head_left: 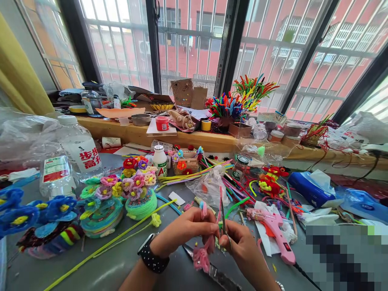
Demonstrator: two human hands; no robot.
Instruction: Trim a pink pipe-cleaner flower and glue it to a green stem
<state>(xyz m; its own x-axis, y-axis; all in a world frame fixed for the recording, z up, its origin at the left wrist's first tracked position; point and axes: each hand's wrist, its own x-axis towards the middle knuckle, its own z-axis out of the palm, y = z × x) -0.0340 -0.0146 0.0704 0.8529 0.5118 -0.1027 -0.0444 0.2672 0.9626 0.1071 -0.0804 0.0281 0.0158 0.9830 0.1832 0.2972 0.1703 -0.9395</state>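
Note:
Near the bottom middle, my left hand (pixel 188 229) pinches a pink pipe cleaner (pixel 220 204) whose stem points up. From its lower end, below my fingers, hangs a looped pink fuzzy flower (pixel 201 258). My right hand (pixel 239 242) is closed on a pair of scissors (pixel 223 218), blades upward, right against the pink stem; whether they touch it is unclear. A dark, long flat object (pixel 222 277) lies on the table below both hands; its kind is hard to make out. Right of them rests a pink glue gun (pixel 277 230) on white paper.
Left stand pots of pipe-cleaner flowers (pixel 141 202) and clear bottles (pixel 75 141). A long yellow pipe cleaner (pixel 121 238) crosses the grey table (pixel 106 270). Behind are a plastic bag (pixel 209 186), a glass jar (pixel 240 167) and loose pipe cleaners. A blue tissue pack (pixel 312 188) lies right.

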